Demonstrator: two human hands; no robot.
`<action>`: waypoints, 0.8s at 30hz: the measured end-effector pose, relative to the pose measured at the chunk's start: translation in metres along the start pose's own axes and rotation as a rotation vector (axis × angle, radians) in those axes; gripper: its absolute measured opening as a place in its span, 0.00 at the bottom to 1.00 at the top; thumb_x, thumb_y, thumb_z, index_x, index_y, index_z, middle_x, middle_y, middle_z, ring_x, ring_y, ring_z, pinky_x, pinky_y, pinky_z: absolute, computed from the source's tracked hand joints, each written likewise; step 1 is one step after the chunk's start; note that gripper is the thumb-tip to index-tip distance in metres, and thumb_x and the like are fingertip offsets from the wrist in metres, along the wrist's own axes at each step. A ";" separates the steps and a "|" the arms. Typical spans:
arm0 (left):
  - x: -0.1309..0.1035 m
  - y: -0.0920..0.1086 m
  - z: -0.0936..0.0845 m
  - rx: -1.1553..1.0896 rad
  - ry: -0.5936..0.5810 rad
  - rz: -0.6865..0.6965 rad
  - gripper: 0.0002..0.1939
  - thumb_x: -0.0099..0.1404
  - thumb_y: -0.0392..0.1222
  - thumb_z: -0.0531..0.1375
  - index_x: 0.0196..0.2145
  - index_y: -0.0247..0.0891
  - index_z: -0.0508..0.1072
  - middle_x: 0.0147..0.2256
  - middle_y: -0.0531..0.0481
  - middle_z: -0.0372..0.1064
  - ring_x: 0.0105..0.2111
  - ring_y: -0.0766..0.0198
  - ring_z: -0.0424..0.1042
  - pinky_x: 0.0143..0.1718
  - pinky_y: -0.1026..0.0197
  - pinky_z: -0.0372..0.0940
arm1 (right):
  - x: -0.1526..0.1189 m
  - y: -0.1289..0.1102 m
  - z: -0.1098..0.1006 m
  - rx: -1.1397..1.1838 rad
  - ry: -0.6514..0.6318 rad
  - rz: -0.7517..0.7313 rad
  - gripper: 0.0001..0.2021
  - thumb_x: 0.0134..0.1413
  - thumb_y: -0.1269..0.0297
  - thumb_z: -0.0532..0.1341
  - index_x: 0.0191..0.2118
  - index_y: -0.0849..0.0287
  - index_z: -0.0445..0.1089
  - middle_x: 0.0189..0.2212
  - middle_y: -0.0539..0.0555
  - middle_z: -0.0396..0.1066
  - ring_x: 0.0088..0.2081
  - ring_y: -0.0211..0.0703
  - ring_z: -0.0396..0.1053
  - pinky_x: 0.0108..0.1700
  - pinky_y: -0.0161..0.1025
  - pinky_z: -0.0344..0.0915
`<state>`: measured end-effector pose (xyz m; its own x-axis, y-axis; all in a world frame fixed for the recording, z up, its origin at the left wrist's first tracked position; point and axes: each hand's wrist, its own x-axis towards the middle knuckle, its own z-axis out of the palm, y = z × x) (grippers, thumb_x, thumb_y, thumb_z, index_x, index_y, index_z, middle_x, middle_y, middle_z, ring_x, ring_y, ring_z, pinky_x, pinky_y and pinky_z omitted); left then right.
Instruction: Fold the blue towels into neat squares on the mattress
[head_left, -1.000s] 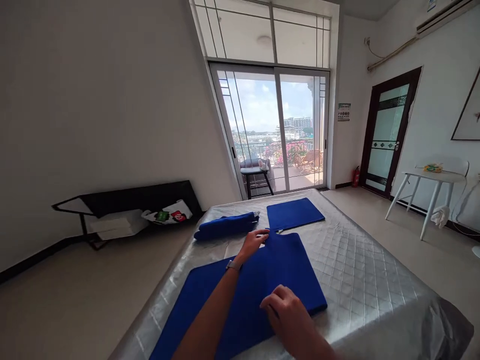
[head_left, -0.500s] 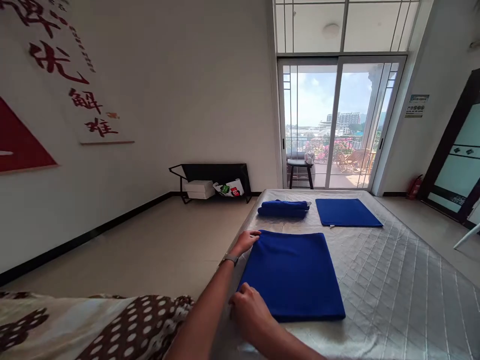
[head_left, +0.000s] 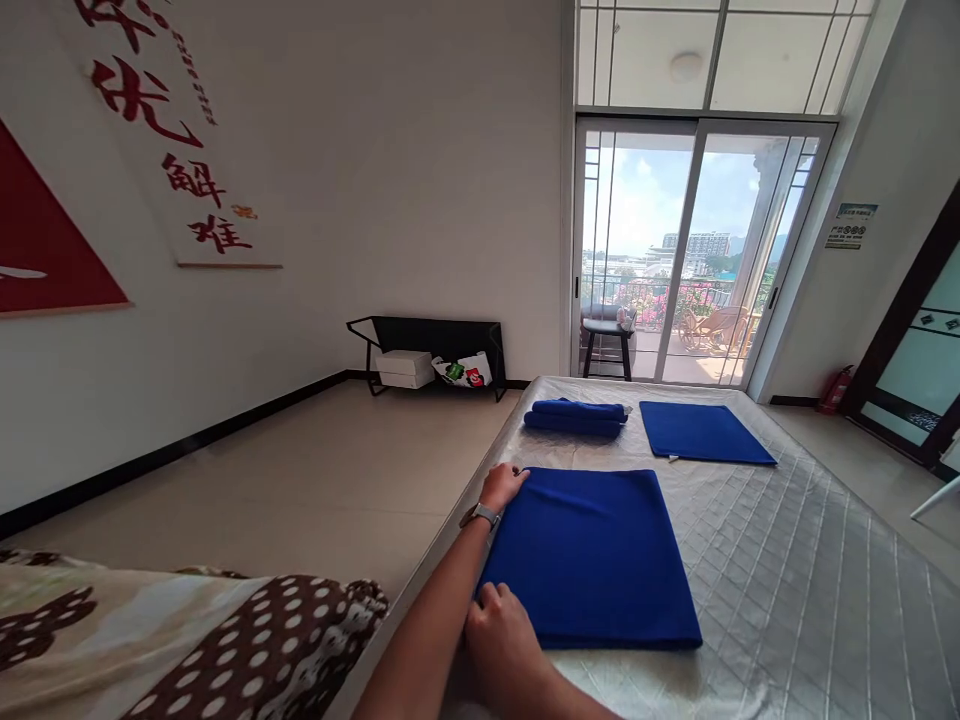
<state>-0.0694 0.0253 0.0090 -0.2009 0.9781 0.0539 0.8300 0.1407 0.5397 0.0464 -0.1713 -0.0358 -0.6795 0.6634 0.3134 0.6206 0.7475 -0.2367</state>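
A folded blue cloth (head_left: 592,560) lies flat on the silver quilted mattress (head_left: 795,560). My left hand (head_left: 502,487), with a watch at its wrist, grips the cloth's far left corner. Closed at the near left corner of the same cloth is my right hand (head_left: 501,625), its fingers curled on the edge. Beyond them lie a rolled or thickly folded blue cloth (head_left: 576,418) and, to its right, another flat blue cloth (head_left: 705,432) with a small white tag.
A polka-dot blanket (head_left: 247,640) is at the lower left. Against the wall stands a black rack (head_left: 442,335) with white boxes (head_left: 405,368) and a printed bag (head_left: 463,371). Sliding glass doors (head_left: 697,250) are at the back, a fire extinguisher (head_left: 834,388) to their right.
The view has shifted slightly. Both hands remain at the left edge of the near cloth, and the cloths look much the same.
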 end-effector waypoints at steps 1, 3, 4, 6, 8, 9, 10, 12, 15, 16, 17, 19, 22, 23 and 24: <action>0.000 0.002 0.001 0.013 0.003 -0.008 0.12 0.65 0.44 0.63 0.39 0.33 0.81 0.45 0.36 0.80 0.51 0.49 0.76 0.49 0.58 0.66 | 0.000 0.000 0.000 -0.020 -0.012 0.004 0.05 0.54 0.71 0.66 0.38 0.61 0.76 0.34 0.59 0.75 0.39 0.49 0.72 0.36 0.39 0.66; 0.000 0.005 0.002 0.029 0.008 -0.019 0.10 0.65 0.42 0.63 0.39 0.34 0.81 0.45 0.38 0.80 0.51 0.50 0.76 0.48 0.59 0.66 | -0.001 0.000 0.000 -0.035 -0.026 -0.009 0.07 0.52 0.69 0.68 0.39 0.61 0.76 0.34 0.57 0.75 0.39 0.49 0.72 0.36 0.39 0.66; 0.000 0.006 0.002 0.032 0.009 -0.022 0.09 0.65 0.40 0.62 0.39 0.35 0.81 0.45 0.39 0.80 0.50 0.51 0.76 0.47 0.60 0.66 | -0.002 0.001 0.000 -0.030 -0.023 -0.027 0.09 0.51 0.67 0.69 0.39 0.61 0.75 0.34 0.57 0.75 0.38 0.49 0.72 0.35 0.39 0.66; -0.001 0.007 0.001 0.031 0.006 -0.027 0.08 0.64 0.39 0.62 0.38 0.36 0.80 0.43 0.41 0.81 0.48 0.53 0.77 0.45 0.62 0.66 | -0.004 0.003 0.001 -0.027 -0.002 -0.061 0.10 0.50 0.65 0.71 0.38 0.61 0.75 0.33 0.56 0.75 0.36 0.48 0.72 0.33 0.39 0.65; -0.002 0.007 -0.001 0.029 0.004 -0.033 0.07 0.64 0.38 0.62 0.38 0.36 0.80 0.42 0.43 0.81 0.46 0.55 0.78 0.43 0.63 0.66 | -0.004 0.003 0.002 -0.048 0.036 -0.081 0.07 0.52 0.67 0.69 0.37 0.61 0.74 0.32 0.55 0.74 0.34 0.46 0.71 0.31 0.38 0.63; -0.002 0.007 -0.002 0.029 0.002 -0.037 0.07 0.64 0.39 0.62 0.38 0.37 0.79 0.41 0.44 0.81 0.45 0.55 0.78 0.42 0.63 0.66 | -0.005 0.002 0.003 -0.061 0.056 -0.088 0.05 0.54 0.68 0.68 0.37 0.60 0.74 0.31 0.54 0.74 0.34 0.45 0.71 0.31 0.38 0.62; -0.002 0.007 -0.003 0.032 0.001 -0.039 0.07 0.65 0.40 0.61 0.38 0.37 0.79 0.41 0.44 0.81 0.44 0.55 0.79 0.41 0.63 0.66 | -0.005 0.002 0.003 -0.075 0.072 -0.092 0.04 0.55 0.69 0.68 0.37 0.60 0.74 0.30 0.54 0.74 0.33 0.45 0.70 0.30 0.38 0.62; -0.001 0.008 -0.004 0.045 -0.005 -0.043 0.09 0.67 0.43 0.60 0.38 0.37 0.79 0.41 0.43 0.81 0.44 0.54 0.79 0.39 0.62 0.66 | -0.005 0.000 0.003 -0.099 0.091 -0.100 0.04 0.54 0.69 0.68 0.36 0.60 0.74 0.28 0.54 0.73 0.32 0.45 0.70 0.29 0.38 0.61; 0.001 0.010 -0.005 0.075 -0.017 -0.043 0.11 0.69 0.46 0.59 0.36 0.38 0.78 0.40 0.42 0.81 0.44 0.52 0.78 0.38 0.61 0.66 | -0.007 -0.003 0.002 -0.134 0.116 -0.102 0.05 0.53 0.68 0.70 0.33 0.59 0.73 0.27 0.53 0.72 0.30 0.45 0.69 0.27 0.39 0.60; 0.002 0.010 -0.006 0.085 -0.022 -0.043 0.11 0.69 0.46 0.59 0.36 0.38 0.78 0.40 0.42 0.80 0.44 0.52 0.78 0.38 0.61 0.66 | -0.008 -0.004 0.002 -0.142 0.134 -0.093 0.05 0.52 0.68 0.70 0.33 0.59 0.73 0.27 0.53 0.72 0.30 0.45 0.69 0.26 0.39 0.59; 0.002 0.011 -0.007 0.095 -0.028 -0.041 0.10 0.68 0.46 0.59 0.35 0.38 0.77 0.39 0.43 0.80 0.44 0.52 0.78 0.38 0.61 0.65 | -0.009 -0.004 0.003 -0.147 0.156 -0.080 0.06 0.52 0.67 0.70 0.33 0.58 0.73 0.27 0.53 0.72 0.30 0.45 0.69 0.26 0.39 0.59; 0.003 0.011 -0.009 0.113 -0.041 -0.035 0.09 0.68 0.46 0.59 0.36 0.39 0.76 0.39 0.44 0.80 0.44 0.52 0.78 0.38 0.61 0.65 | -0.012 -0.006 0.005 -0.156 0.201 -0.045 0.06 0.52 0.66 0.71 0.32 0.58 0.73 0.27 0.53 0.72 0.31 0.46 0.70 0.25 0.39 0.59; 0.002 0.011 -0.014 0.136 -0.062 -0.017 0.07 0.67 0.45 0.60 0.37 0.40 0.75 0.39 0.45 0.79 0.44 0.54 0.78 0.39 0.62 0.64 | -0.014 -0.008 0.008 -0.188 0.236 -0.026 0.06 0.52 0.66 0.70 0.31 0.58 0.73 0.26 0.54 0.72 0.30 0.47 0.70 0.24 0.39 0.58; 0.001 0.011 -0.015 0.143 -0.069 -0.011 0.06 0.67 0.44 0.60 0.38 0.40 0.75 0.39 0.45 0.79 0.44 0.54 0.78 0.39 0.62 0.64 | -0.014 -0.009 0.009 -0.201 0.238 -0.026 0.06 0.53 0.66 0.70 0.31 0.58 0.73 0.26 0.54 0.72 0.30 0.47 0.69 0.24 0.39 0.58; 0.000 0.012 -0.016 0.149 -0.075 -0.006 0.06 0.67 0.44 0.60 0.39 0.40 0.75 0.39 0.45 0.79 0.44 0.54 0.77 0.39 0.62 0.64 | -0.014 -0.010 0.010 -0.211 0.238 -0.029 0.05 0.54 0.67 0.69 0.31 0.58 0.73 0.26 0.54 0.72 0.29 0.46 0.69 0.24 0.38 0.58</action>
<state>-0.0681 0.0248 0.0287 -0.1716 0.9851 -0.0153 0.8980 0.1627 0.4087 0.0459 -0.1881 -0.0467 -0.6030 0.5969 0.5292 0.6866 0.7261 -0.0367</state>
